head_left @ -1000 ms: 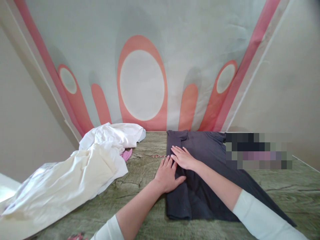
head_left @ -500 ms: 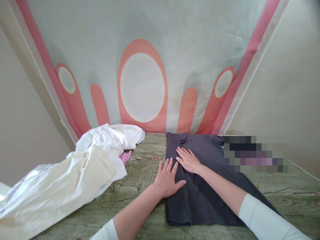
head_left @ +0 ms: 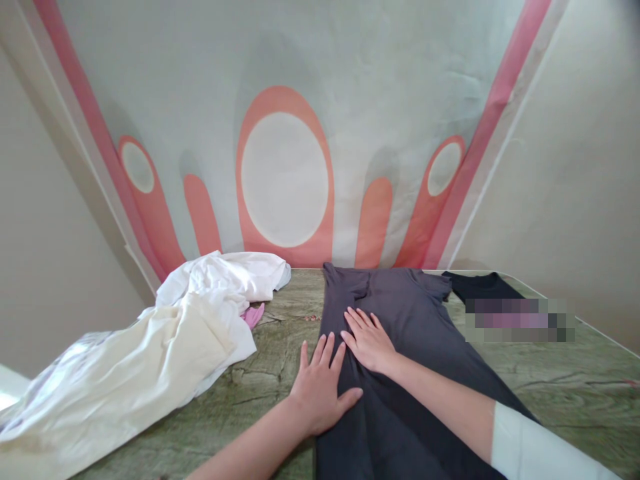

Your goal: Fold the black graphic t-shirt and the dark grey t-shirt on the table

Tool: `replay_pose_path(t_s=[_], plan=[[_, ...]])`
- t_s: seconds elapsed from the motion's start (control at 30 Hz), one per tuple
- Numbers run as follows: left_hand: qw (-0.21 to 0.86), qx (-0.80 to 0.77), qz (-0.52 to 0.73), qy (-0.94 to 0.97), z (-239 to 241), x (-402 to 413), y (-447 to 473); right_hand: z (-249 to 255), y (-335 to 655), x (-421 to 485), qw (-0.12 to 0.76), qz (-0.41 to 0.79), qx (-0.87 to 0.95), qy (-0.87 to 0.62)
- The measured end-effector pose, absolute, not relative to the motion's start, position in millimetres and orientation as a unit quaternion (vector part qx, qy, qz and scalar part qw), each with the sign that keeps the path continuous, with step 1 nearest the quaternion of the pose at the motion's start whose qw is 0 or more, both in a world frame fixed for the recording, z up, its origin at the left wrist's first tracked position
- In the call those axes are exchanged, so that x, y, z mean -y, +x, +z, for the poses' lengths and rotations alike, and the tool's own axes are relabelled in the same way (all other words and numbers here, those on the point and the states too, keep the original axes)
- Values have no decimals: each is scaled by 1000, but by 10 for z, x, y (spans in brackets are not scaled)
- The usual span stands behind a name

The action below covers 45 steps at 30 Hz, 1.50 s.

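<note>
A dark grey T-shirt [head_left: 400, 393] lies on the wood-patterned tabletop in front of me, its left side folded inward. My left hand [head_left: 323, 387] is spread with fingers apart, resting across the folded left edge, with its thumb on the cloth. Flat on the shirt just to the right, my right hand [head_left: 367, 339] has its fingers stretched out toward the upper left. Neither hand grips anything. The shirt's lower end runs out of the picture at the bottom.
White and cream clothes [head_left: 165, 360] lie heaped on the left, with a bit of pink cloth [head_left: 254, 315] beneath them. At the right is a folded black garment [head_left: 485, 285], partly pixelated. A wall with orange shapes [head_left: 285, 260] stands behind the wood-patterned tabletop [head_left: 260, 387].
Both hands have slid a little down and to the left on the shirt. The shirt has shifted toward me, its lower edge now out of view. The camera view has moved slightly.
</note>
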<state>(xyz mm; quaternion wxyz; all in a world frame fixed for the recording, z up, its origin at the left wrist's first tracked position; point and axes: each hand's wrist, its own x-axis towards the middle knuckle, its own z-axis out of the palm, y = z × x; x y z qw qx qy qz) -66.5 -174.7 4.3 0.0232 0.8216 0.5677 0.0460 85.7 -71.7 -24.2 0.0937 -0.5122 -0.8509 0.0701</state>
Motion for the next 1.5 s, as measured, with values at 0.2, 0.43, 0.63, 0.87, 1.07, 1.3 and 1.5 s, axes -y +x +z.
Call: replay_pose_path(t_s=[0.2, 0.43, 0.63, 0.87, 1.07, 1.3, 1.5], plan=[[43, -567, 13, 823, 143, 2037, -810, -169, 685, 1006, 75, 130, 850, -505], [76, -555, 11, 828, 304, 2099, -1048, 55, 739, 687, 66, 226, 851, -469], [-7, -588, 10, 809, 238, 1042, -1098, 333, 568, -527, 164, 179, 846, -475], [-13, -704, 25, 710, -114, 83, -993, 220, -68, -1308, 200, 143, 854, -459], [-40, -716, 89, 691, -315, 71, -1004, 33, -315, -1506, 191, 107, 853, -474], [-12, -716, 100, 691, -301, 56, -1006, -71, -259, -1577, 195, 85, 845, -491], [-7, -716, 101, 691, -319, 58, -986, -91, -84, -1571, 184, 65, 822, -535]])
